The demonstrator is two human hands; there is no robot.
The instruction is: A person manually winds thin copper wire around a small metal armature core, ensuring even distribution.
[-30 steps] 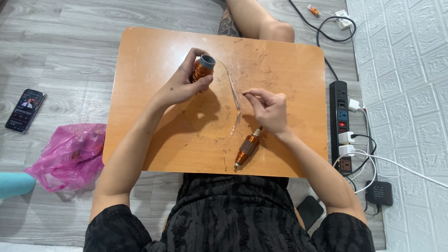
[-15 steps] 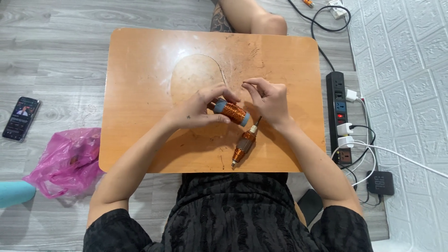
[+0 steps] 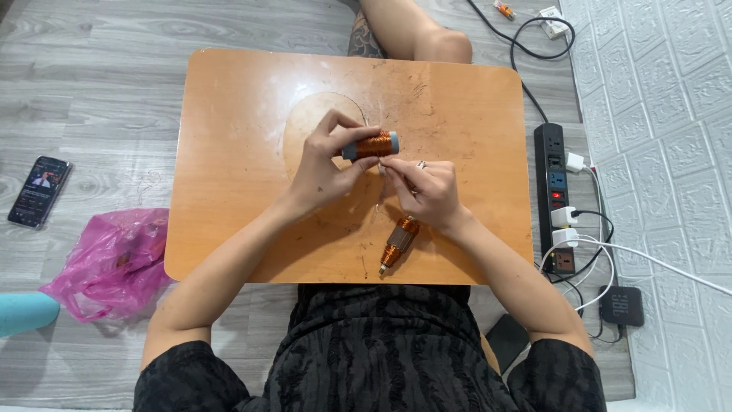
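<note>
From the head camera, looking straight down, the left hand (image 3: 324, 164) held a small coil of copper wire (image 3: 371, 144) with a grey end cap just above the middle of a low orange table (image 3: 229, 152), its fingers closed round the capped end so that the coil lay roughly level. The right hand (image 3: 427, 191) sat just beside it, thumb and forefinger pinched together at the lower right edge of the winding, apparently on a fine strand of wire too thin to make out with certainty. A second copper coil (image 3: 398, 243) on a metal shaft lay on the table near the front edge, partly under the right wrist and apart from the one being held. A faint loop of thin wire seemed to arc over the tabletop behind the hands, though it was barely visible. To do this winding step well, the judgement would be to keep the coil steady in the left hand, hold light, even tension on the strand with the pinch, and lay each turn snug against the last without kinking it. Off the table, a phone (image 3: 40, 191) and a pink plastic bag (image 3: 114, 259) lay on the grey floor to the left, and a black power strip (image 3: 555, 191) with white plugs ran along the right side.
</note>
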